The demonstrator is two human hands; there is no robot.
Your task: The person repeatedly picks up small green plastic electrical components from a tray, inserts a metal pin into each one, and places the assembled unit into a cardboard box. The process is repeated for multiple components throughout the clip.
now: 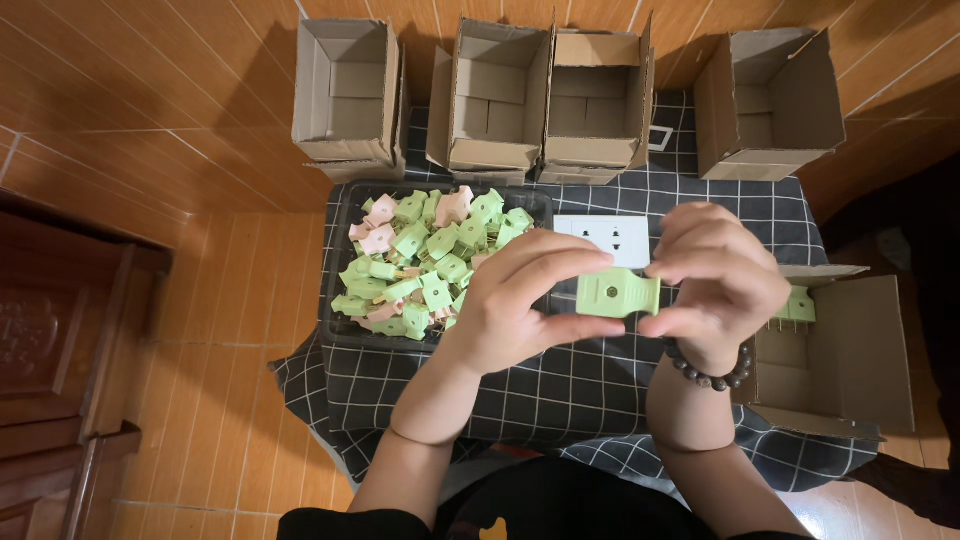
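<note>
Both my hands hold one light green plastic plug (617,293) above the checked cloth. My left hand (520,300) pinches its left end between thumb and fingers. My right hand (718,275), with a bead bracelet at the wrist, grips its right end. Just left of my hands lies a black tray (340,262) heaped with several green and pink plugs (425,262). A white socket plate (612,240) lies flat behind the held plug, partly hidden by my fingers.
Several open cardboard boxes stand at the table's far edge (345,95) (495,95) (595,100) (770,100). Another open box (850,350) at my right holds green plugs (797,305). A dark checked cloth (560,385) covers the small table. Orange tiled floor and wooden furniture (60,340) are on the left.
</note>
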